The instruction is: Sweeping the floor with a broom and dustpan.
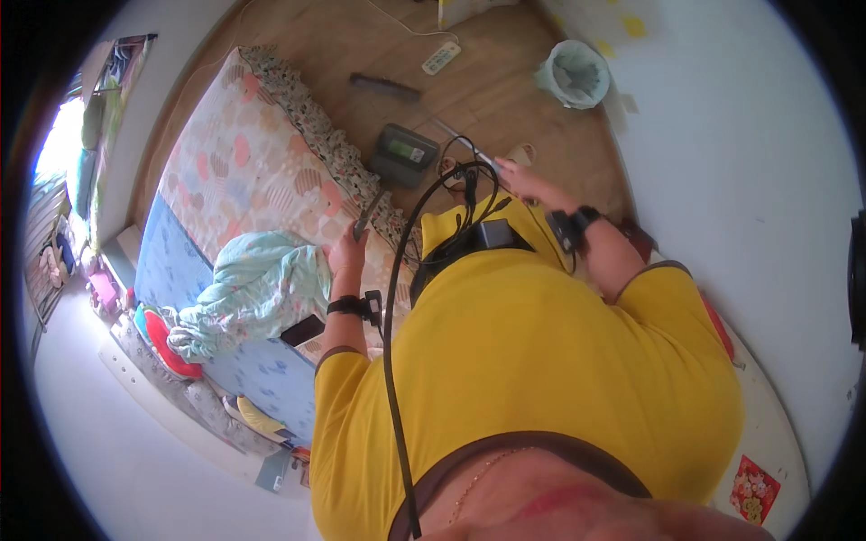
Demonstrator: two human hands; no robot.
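Observation:
My right hand (517, 179) grips the handle of a broom (385, 87), whose dark bristle head lies on the wooden floor in front of me. My left hand (348, 253) is closed around the handle of a dustpan (404, 152). The grey pan rests on the floor beside the bed's ruffled edge, with the broom head a little beyond it. A cable loop partly crosses the view between my hands.
The bed (270, 162) stands at left, with a crumpled light-green blanket (264, 270) and a phone (302, 331). A power strip (441, 58) and a lined waste bin (576, 73) are on the floor. A slipper (523, 154) lies near my right hand.

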